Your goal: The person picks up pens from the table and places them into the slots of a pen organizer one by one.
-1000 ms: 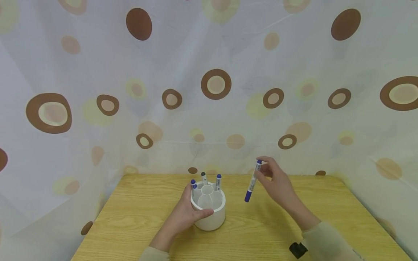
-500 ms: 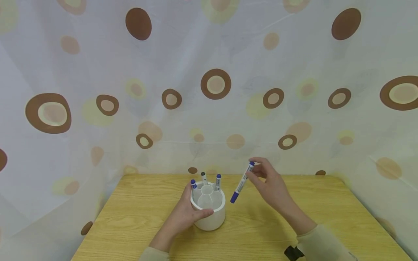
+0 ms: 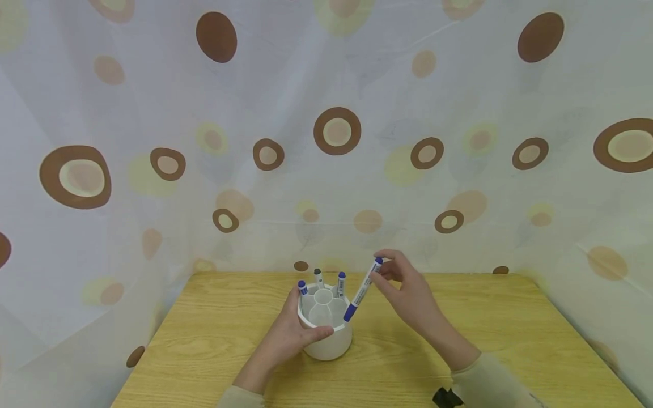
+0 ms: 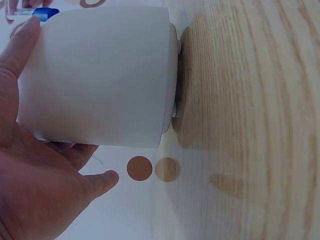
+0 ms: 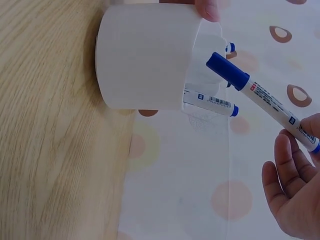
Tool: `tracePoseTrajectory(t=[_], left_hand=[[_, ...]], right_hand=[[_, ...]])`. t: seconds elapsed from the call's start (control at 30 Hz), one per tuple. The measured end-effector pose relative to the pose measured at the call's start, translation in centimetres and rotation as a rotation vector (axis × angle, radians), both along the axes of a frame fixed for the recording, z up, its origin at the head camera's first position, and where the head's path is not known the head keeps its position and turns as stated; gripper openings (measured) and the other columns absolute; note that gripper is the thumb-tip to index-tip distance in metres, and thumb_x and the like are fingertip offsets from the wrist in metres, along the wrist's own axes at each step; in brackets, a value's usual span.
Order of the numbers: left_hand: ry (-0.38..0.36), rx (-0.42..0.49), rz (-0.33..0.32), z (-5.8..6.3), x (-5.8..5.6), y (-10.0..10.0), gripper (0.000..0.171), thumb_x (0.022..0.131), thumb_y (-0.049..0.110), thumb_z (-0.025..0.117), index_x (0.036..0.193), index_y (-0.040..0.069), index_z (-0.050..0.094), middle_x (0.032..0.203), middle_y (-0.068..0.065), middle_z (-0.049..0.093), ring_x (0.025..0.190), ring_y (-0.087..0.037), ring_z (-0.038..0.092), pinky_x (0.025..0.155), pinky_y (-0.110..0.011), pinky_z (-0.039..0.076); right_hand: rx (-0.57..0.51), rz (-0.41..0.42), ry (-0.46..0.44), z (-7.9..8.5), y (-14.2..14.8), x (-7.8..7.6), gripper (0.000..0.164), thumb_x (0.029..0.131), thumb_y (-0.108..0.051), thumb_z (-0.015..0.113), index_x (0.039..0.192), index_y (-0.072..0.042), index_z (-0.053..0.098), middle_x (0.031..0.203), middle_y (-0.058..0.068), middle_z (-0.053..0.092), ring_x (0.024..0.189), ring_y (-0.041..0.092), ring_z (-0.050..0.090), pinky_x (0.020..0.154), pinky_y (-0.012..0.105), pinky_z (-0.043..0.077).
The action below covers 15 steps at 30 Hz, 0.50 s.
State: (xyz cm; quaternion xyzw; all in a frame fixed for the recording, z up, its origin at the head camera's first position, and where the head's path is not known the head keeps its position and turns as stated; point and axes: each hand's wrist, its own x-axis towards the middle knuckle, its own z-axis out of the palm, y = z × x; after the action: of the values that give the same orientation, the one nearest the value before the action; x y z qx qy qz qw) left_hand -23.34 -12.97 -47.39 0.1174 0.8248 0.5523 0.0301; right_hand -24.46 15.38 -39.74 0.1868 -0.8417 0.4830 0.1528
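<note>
A white round pen holder (image 3: 330,343) with several compartments stands on the table. My left hand (image 3: 289,334) grips its left side, thumb across the front; in the left wrist view the hand (image 4: 40,175) wraps its wall. My right hand (image 3: 410,292) pinches a blue marker (image 3: 363,289) near its upper end, the blue cap tilted down to the left by the holder's right rim. In the right wrist view that marker's cap (image 5: 227,70) hangs just off the opening. Standing in the holder are a blue-ended marker (image 3: 303,288), a black-ended marker (image 3: 318,277) and another blue-ended marker (image 3: 341,283).
The wooden table (image 3: 204,328) ends at the back against a white curtain (image 3: 285,85) with brown and beige spots. A black strap-like object (image 3: 447,398) sits by the right sleeve (image 3: 492,382) at the front edge of the view.
My right hand has carried the marker leftward to the pen holder's right rim, and the marker has tilted more. My left hand and the holder have stayed in place.
</note>
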Motion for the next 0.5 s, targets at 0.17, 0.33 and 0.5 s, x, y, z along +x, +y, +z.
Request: tracePoseTrajectory(t=[0.17, 0.33, 0.5], left_hand=[[-0.006, 0.007, 0.0, -0.3, -0.1, -0.1, 0.132, 0.084, 0.038, 0.1, 0.176, 0.01, 0.009, 0.165, -0.022, 0.048, 0.146, -0.044, 0.052, 0.122, -0.068, 0.039], [-0.011, 0.008, 0.002, -0.4, -0.2, -0.1, 0.133, 0.083, 0.038, 0.1, 0.176, 0.009, 0.009, 0.165, -0.022, 0.047, 0.147, -0.045, 0.051, 0.122, -0.069, 0.038], [-0.015, 0.015, 0.001, -0.4, -0.3, -0.1, 0.133, 0.084, 0.038, 0.1, 0.176, 0.009, 0.009, 0.166, -0.023, 0.046, 0.148, -0.045, 0.051, 0.123, -0.068, 0.038]], right_hand=[[0.006, 0.008, 0.004, -0.4, -0.8, -0.1, 0.035, 0.109, -0.017, 0.073, 0.141, -0.018, 0.061, 0.108, 0.002, 0.077, 0.107, 0.026, 0.075, 0.091, 0.048, 0.062], [0.027, 0.011, 0.016, -0.8, -1.5, -0.1, 0.035, 0.108, -0.016, 0.074, 0.141, -0.019, 0.061, 0.109, 0.0, 0.077, 0.104, 0.022, 0.074, 0.088, 0.046, 0.062], [0.056, 0.011, 0.008, -1.2, -2.2, -0.2, 0.037, 0.108, -0.016, 0.075, 0.141, -0.022, 0.061, 0.109, -0.001, 0.077, 0.102, 0.02, 0.072, 0.084, 0.041, 0.06]])
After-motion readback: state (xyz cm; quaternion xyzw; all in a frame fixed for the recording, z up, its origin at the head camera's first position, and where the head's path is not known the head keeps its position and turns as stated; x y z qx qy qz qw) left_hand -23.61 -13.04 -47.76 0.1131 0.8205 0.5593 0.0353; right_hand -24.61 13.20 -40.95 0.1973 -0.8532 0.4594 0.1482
